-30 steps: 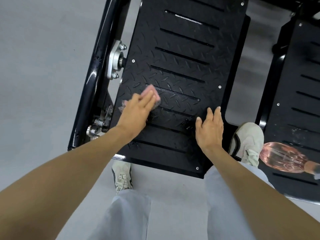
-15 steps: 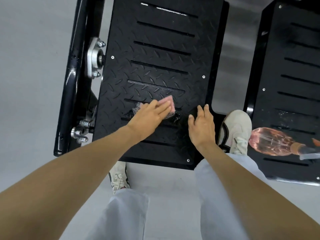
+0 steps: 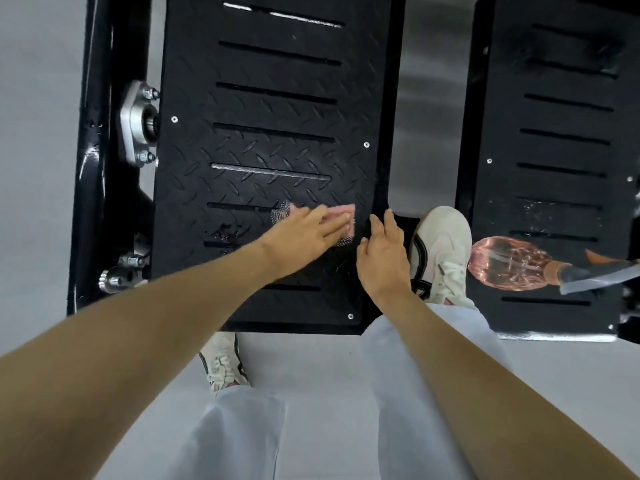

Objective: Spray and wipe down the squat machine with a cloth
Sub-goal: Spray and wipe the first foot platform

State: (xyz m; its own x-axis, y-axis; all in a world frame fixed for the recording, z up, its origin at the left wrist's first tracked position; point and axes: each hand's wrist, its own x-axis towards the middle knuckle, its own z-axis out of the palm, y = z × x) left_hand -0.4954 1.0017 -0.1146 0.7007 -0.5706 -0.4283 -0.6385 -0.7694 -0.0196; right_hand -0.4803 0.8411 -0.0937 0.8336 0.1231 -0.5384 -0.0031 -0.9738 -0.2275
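Head view: the cloth (image 3: 343,220) is a small pink pad with grey mesh showing at its edges. It lies flat on the black, slotted, diamond-tread left plate (image 3: 277,98) of the squat machine, toward the plate's 4 o'clock corner. The left hand (image 3: 304,233) presses on it with straight fingers held close together, covering most of it. At 3 o'clock of the cloth, the right hand (image 3: 384,251) rests flat on the same plate's edge, fingers straight and nearly together, thumb out. Wet streaks (image 3: 225,233) shine at 9 o'clock of the cloth. A clear pink bottle (image 3: 509,263) lies on its side on the right plate (image 3: 561,133), nozzle toward 3 o'clock; how much liquid it holds cannot be told. Droplets (image 3: 540,209) speckle the plate at the bottle's 12 o'clock.
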